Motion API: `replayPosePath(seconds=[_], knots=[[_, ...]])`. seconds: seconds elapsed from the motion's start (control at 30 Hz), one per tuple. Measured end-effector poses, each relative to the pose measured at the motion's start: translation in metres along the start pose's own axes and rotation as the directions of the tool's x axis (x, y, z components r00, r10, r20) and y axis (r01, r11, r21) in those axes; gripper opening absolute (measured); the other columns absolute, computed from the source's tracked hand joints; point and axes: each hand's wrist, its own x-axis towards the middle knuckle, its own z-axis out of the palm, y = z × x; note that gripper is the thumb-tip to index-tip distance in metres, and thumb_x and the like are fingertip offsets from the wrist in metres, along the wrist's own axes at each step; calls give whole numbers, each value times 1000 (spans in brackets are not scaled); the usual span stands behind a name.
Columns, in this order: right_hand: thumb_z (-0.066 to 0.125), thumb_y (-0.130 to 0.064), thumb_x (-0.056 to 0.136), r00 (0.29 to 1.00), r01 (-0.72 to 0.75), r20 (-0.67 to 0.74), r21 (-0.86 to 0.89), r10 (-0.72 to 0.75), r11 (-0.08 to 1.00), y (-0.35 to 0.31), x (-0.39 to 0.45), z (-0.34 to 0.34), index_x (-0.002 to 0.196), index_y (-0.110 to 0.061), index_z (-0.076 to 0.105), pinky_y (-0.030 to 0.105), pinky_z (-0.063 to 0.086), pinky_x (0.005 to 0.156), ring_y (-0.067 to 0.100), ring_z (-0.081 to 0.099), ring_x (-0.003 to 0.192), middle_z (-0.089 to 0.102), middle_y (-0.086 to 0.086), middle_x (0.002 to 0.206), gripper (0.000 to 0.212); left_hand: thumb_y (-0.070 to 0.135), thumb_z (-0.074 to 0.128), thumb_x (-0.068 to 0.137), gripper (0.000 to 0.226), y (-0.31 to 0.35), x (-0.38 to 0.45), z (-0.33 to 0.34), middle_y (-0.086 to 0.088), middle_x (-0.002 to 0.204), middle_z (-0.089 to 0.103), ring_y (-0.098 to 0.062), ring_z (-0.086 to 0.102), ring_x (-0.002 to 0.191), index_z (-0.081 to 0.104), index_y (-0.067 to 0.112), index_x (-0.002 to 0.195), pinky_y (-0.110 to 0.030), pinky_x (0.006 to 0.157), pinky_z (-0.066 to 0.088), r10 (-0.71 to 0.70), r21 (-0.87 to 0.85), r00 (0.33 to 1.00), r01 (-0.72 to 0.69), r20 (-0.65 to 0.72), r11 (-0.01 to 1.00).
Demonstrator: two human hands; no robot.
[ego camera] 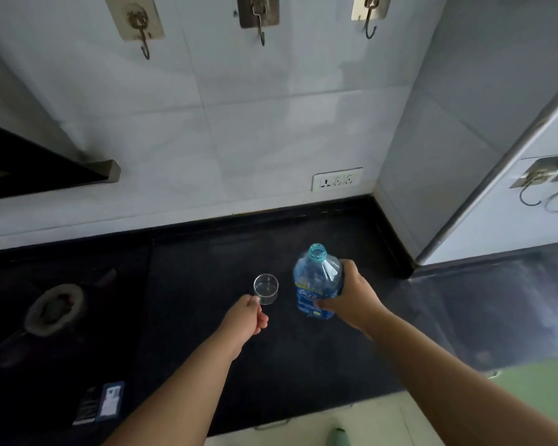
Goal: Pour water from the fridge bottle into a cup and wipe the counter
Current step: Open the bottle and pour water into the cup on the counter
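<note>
We are finding both hands engaged on the black stone counter [207, 284].

The right hand [351, 297] is gripping the uncapped, blue-labelled clear plastic bottle [316, 281], standing upright; the left hand [248, 313] is pinching the small clear glass cup [265, 288] just beside it (contents unclear), near the gas burner [54, 309].

The right hand [348, 297] wraps the bottle [316, 284], hiding its far side and blocking part of the label, whose print is too blurred to read. The left hand [247, 315] covers the near base of the cup [265, 288]; I cannot tell how much water it holds. The stove burner [54, 309] sits in shadow, its details lost.
</note>
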Motion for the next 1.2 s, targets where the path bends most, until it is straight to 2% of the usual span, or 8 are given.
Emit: replayPosePath(seconds=[0.37,0.57,0.73,0.93,1.0,1.07,1.13,1.2], knots=[[96,-14,63,991,-68,118,41,63,997,44,4,53,137,-27,43,35,57,91,16,66,108,66,-8,120,92,31,38,112,32,-40,40,31,-10,99,76,-18,68,85,60,13,98,-37,87,58,-119,-69,993,121,23,990],[97,-18,61,993,-60,110,66,53,996,49,6,60,136,-29,43,33,58,90,14,66,109,62,-8,123,93,28,40,111,29,-52,52,35,-10,97,76,-17,67,80,61,11,101,-31,74,55,-218,-142,976,215,-3,966],[97,-21,63,989,-82,127,57,74,995,50,7,61,142,-32,40,41,55,102,17,57,119,44,-4,135,98,30,39,112,31,-58,53,37,-10,99,77,-18,69,82,61,11,102,-29,71,55,-243,-133,970,240,-5,962],[96,-13,62,980,-90,183,31,83,995,50,7,57,155,-30,29,29,53,94,20,49,126,30,-4,137,116,26,49,109,15,-48,42,28,-10,93,76,-19,71,75,51,16,120,-27,60,55,-191,-38,978,189,-79,981],[94,-9,63,971,-119,217,57,104,991,52,6,52,159,-36,19,25,56,79,19,51,117,25,-3,141,125,23,56,104,25,-42,34,20,-9,91,72,-17,65,69,43,18,126,-27,54,49,-107,75,986,118,-128,990],[88,-6,66,978,-127,181,99,107,987,55,3,44,158,-38,22,29,58,78,21,53,114,26,-2,141,117,22,68,95,39,-35,23,12,-2,95,65,-16,64,77,43,23,124,-28,59,49,99,233,978,-54,-185,971],[71,0,73,992,-110,68,115,103,987,58,1,36,150,-31,37,36,58,90,23,55,117,34,2,141,90,19,79,84,53,-24,10,6,8,108,57,-15,62,99,48,29,126,-28,75,53,376,388,909,-287,-177,876],[55,6,81,993,-111,-22,122,114,986,52,-2,23,135,-26,50,31,57,80,25,57,115,40,1,135,63,16,84,77,77,-7,-2,5,13,132,50,-13,49,124,45,33,141,-33,101,50,549,450,836,-482,-23,752]])
